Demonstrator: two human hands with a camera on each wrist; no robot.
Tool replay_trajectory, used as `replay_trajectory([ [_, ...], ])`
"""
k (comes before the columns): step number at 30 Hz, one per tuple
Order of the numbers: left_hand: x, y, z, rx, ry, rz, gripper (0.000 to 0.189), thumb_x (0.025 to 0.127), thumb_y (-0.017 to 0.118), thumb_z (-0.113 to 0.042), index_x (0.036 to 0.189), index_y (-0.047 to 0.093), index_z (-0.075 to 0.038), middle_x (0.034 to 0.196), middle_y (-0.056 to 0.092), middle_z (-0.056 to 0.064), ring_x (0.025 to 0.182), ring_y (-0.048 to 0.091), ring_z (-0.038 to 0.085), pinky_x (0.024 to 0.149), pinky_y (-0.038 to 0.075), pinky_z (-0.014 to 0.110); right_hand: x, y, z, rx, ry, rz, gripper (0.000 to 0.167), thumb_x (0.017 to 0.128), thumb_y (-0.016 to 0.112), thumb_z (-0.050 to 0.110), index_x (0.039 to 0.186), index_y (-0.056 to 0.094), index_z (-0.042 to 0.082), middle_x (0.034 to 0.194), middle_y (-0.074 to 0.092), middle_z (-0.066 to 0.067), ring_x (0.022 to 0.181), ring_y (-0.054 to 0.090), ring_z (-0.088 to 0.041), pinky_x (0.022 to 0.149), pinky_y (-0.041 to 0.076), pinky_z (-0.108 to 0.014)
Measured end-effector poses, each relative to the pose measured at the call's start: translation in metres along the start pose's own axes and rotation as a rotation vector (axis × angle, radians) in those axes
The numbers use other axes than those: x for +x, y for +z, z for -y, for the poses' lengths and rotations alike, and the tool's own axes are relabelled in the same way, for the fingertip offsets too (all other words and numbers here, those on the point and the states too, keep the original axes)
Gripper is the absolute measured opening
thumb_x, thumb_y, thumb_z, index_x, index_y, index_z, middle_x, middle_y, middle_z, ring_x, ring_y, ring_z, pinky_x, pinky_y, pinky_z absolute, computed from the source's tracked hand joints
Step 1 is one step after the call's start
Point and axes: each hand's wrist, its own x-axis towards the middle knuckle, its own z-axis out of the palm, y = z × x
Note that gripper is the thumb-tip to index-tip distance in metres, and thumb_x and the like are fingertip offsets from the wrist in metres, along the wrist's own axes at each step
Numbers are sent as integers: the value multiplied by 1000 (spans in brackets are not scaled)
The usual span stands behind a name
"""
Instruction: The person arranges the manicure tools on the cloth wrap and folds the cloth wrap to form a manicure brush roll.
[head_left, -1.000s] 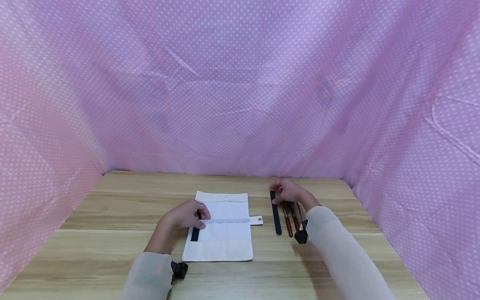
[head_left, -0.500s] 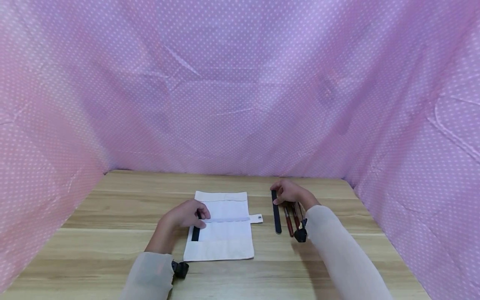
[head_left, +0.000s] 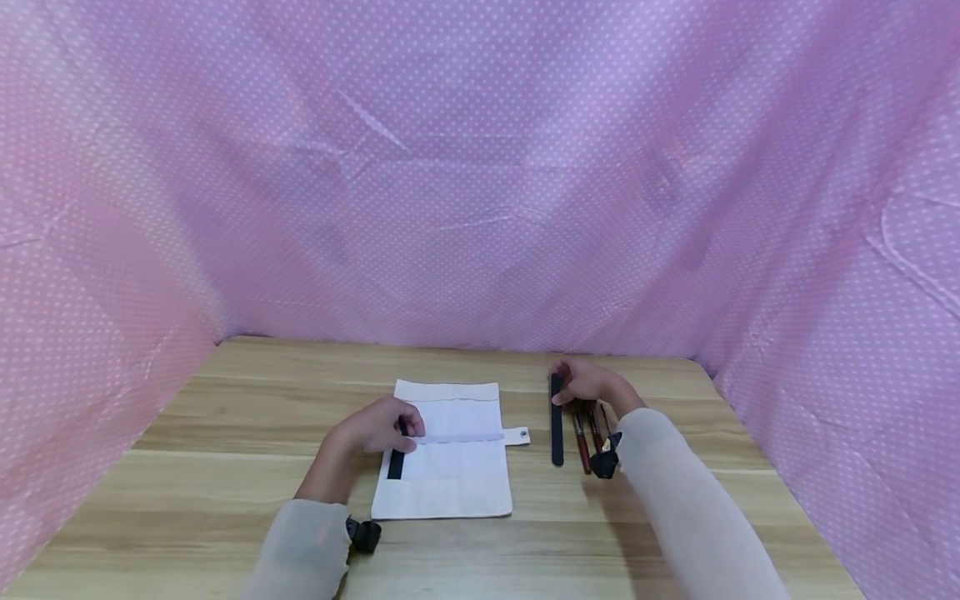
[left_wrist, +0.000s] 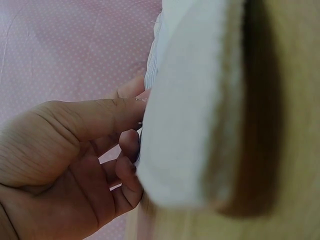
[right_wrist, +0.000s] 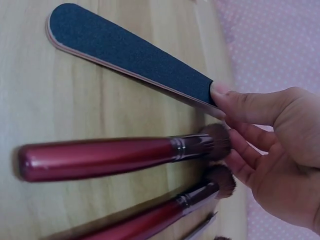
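Note:
In the head view, an opened white fabric roll-up pouch (head_left: 457,458) lies on the table. My left hand (head_left: 381,427) is at its left side, thumb and fingers curled on the pocket edge. A flat black strip (head_left: 396,464) shows in the left pocket under that hand. The left wrist view shows the thumb at the fabric, its fingertips partly hidden by the pouch's edge. My right hand (head_left: 588,382) pinches the far end of a long black nail file (right_wrist: 130,52), thumb on top. Brushes with red handles (right_wrist: 100,159) and dark bristles lie beside it, under the right hand.
The pouch's snap strap (head_left: 517,436) points right, towards the nail file. A thin pointed tool (right_wrist: 201,227) lies by the brushes. Wood-grain table (head_left: 247,417) surrounds everything, with a pink dotted cloth (head_left: 480,208) at the back and sides.
The nail file has turned from a slant to nearly straight in the head view, in the right hand's pinch. The left hand stays at the pouch. The whole head view has shifted slightly.

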Motion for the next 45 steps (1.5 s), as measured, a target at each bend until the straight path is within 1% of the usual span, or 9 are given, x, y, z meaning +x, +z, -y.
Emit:
replay_trajectory([
  [4,0,0,-1,3,-3,0,19,86,77,4,91,69,-12,86,62,0,83,55,19,77,46,36,-1,-3,5,22,-3,-14,58,88,80,7,137,50,-3,126,59,-21,114,59,-34,98,49,-49],
  [8,-1,1,-2,10,-4,3,19,86,76,5,91,69,-12,86,62,0,84,54,19,77,45,36,0,-5,12,89,-49,-60,54,90,74,4,137,48,-6,124,58,-22,112,60,-34,93,51,-46],
  [12,-2,1,-1,6,-1,6,18,87,76,4,92,69,-11,87,62,0,84,54,19,76,45,35,3,-7,19,282,-79,-103,49,94,63,-5,140,45,-9,118,58,-22,102,63,-29,93,53,-46],
  [17,-2,1,1,-23,18,11,15,88,75,3,96,71,-9,88,62,0,84,55,19,75,46,34,6,-10,33,516,-95,-198,44,99,61,-4,140,46,-7,120,61,-22,98,67,-20,100,52,-47],
  [21,-2,1,2,-29,41,11,13,89,74,3,96,73,-8,87,63,0,84,55,18,74,47,34,8,-11,50,604,-148,-259,40,99,61,-3,137,50,-8,126,61,-27,97,68,-16,95,55,-37],
  [25,-2,2,3,-22,43,15,12,90,73,2,95,73,-9,86,63,-1,83,56,17,75,47,34,9,-7,70,646,-158,-295,38,97,64,-5,134,54,-6,130,59,-32,96,69,-15,89,56,-30],
  [28,-1,3,4,-24,34,15,10,91,73,1,93,72,-9,85,62,0,82,56,17,75,47,34,12,0,84,668,-169,-298,38,97,65,-5,134,56,-5,130,60,-32,95,69,-15,89,57,-31],
  [37,-1,7,2,-50,8,20,10,95,63,-1,92,68,-8,84,60,1,77,53,17,70,44,33,31,35,116,810,-236,-309,38,92,66,-12,129,58,-8,108,67,-14,90,69,-15,85,58,-30],
  [45,-1,7,-1,-52,-33,47,9,97,60,-4,93,66,-10,88,60,2,82,53,19,74,42,34,50,69,144,871,-282,-345,39,92,65,-14,129,58,-7,101,67,-14,85,69,-13,85,59,-35],
])
